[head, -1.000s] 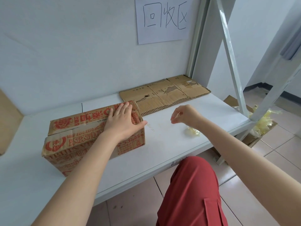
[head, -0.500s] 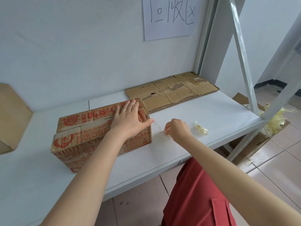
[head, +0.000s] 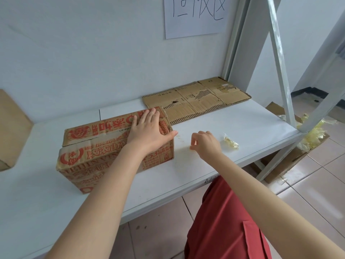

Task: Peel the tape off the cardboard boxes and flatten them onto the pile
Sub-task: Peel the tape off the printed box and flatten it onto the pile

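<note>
One flattened box (head: pixel 196 103) lies at the back of the surface (head: pixel 242 128); one taped box (head: pixel 97 146) stands whole, left hand (head: pixel 149 131) flat on top, right hand (head: pixel 205 144) curled beside it, contents unclear. Peeling and flattening remain.

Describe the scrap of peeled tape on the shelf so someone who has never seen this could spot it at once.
Start at the white shelf under the paper sign on the wall. On it, just right of the right hand, lies the tape scrap. It is a small, crumpled, shiny yellowish wad, unlike the flat brown cardboard behind it and the red-printed box.
</note>
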